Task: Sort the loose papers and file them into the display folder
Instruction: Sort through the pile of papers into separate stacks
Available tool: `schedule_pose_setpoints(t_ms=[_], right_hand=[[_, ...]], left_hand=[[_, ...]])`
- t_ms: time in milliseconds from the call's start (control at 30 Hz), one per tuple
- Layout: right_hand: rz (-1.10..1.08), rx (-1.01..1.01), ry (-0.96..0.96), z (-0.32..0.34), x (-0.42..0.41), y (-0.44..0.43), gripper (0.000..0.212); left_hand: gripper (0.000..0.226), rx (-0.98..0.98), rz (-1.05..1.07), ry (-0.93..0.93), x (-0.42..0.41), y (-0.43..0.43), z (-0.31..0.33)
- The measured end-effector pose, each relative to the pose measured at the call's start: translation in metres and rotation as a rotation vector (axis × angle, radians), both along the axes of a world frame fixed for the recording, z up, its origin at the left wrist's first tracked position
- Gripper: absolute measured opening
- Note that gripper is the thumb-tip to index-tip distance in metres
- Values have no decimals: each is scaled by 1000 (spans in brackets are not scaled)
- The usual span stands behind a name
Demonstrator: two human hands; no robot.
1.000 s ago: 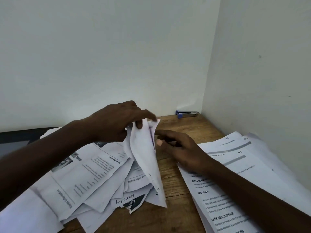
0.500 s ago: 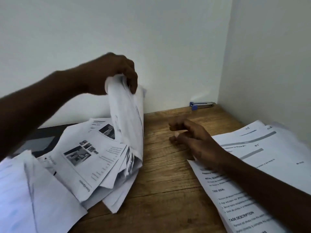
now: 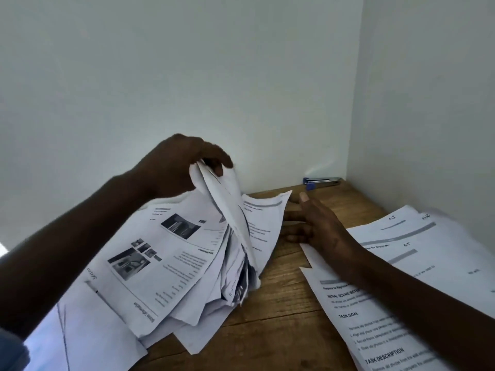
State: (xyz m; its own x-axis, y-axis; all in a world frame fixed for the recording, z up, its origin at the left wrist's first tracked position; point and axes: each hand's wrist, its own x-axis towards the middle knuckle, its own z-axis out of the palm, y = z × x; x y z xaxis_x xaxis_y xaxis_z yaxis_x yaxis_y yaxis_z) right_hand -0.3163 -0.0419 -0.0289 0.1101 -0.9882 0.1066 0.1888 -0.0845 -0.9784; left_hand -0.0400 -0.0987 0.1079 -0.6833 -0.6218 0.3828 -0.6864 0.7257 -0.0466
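The left hand [image 3: 176, 167] gripped the raised corner of several sheets [image 3: 225, 199] from the loose pile [image 3: 160, 263] at the left of the wooden worktop [image 3: 278, 325]. The top page of that pile read "Scene Information". The right hand [image 3: 321, 226] lay flat on the worktop, fingers [image 3: 294, 216] released and straight, beside the second pile [image 3: 407, 266], which was headed "TASK GOAL" and "TASK DESCRIPTION". A blue stapler [image 3: 321, 181] lay against the back wall.

Left hand [image 3: 176, 167] and right hand [image 3: 321, 226] bare, forearms bare. Blue sleeve [image 3: 12, 352] edge on left arm, lower left of frame.
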Motion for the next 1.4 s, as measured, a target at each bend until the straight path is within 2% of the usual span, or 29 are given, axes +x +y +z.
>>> schedule_pose_setpoints(t_ms=[67, 100, 200, 233, 300, 400, 500, 600, 633, 700, 733, 767, 833, 900, 933, 967, 1033, 1067, 1167, 1233, 1300, 1367, 1400], right_hand=[[-57, 19, -15, -2, -2, -2, 54], [-127, -34, 80, -8, -2, -2, 51], [-484, -388, 556, -16, -7, 0, 40], [-513, -471, 603, -10, -7, 3, 38], [-353, -443, 530, 5, -4, 9, 42], [-16, -235, 475, 13, 14, 12, 68], [88, -73, 442, 3, 42, 12, 87], [20, -68, 393, -1, 67, 6, 95], [-23, -76, 385, -1, 73, 3, 95], [-112, -68, 370, -3, 80, 3, 92], [-149, -75, 388, -4, 81, 4, 91], [-178, -88, 423, -6, 82, 4, 91], [-210, -100, 470, -9, 83, 5, 89], [-238, -84, 434, -10, 84, 5, 75], [-257, -73, 391, -10, 84, 5, 62], [-275, -64, 353, -10, 83, 3, 48], [-326, -44, 282, -14, 79, 0, 28], [-362, -21, 237, -15, 77, -2, 25], [-490, -16, 191, -17, 72, -10, 29], [-654, -178, 284, -13, 69, -9, 49], [-811, -442, 420, -2, 65, -4, 67], [-795, -616, 450, 7, 63, 1, 68], [-720, -616, 409, 11, 63, 4, 65]], left_hand=[[61, -104, -17, -6, -4, 3, -12], [55, -147, -35, -17, -8, 8, -19], [37, -138, -110, 111, -4, 7, -35], [35, -123, -139, 164, -2, 5, -40], [32, -73, -150, 309, 4, -1, -52], [26, -57, -142, 510, 7, -8, -73], [25, -1, -175, 629, 6, -14, -90], [31, 178, -155, 700, 5, -15, -103], [35, 286, -149, 789, 2, -13, -104], [32, 583, -80, 1062, -6, 1, -89], [25, 810, -44, 1186, -8, 5, -81], [31, 1009, 23, 1239, -10, 9, -72], [51, 1144, 133, 1051, -6, 7, -65], [101, 1019, 269, 904, -4, 5, -67], [117, 955, 300, 913, -5, 3, -68], [123, 921, 319, 944, -5, 0, -71], [115, 898, 313, 988, -5, -1, -73], [108, 896, 298, 1005, -3, -2, -73], [98, 913, 277, 1042, 3, -3, -72], [103, 930, 270, 1039, 5, -1, -73], [107, 928, 273, 1028, 7, -3, -75], [105, 909, 277, 1015, 7, -3, -74], [105, 897, 277, 1008, 7, -4, -74]])
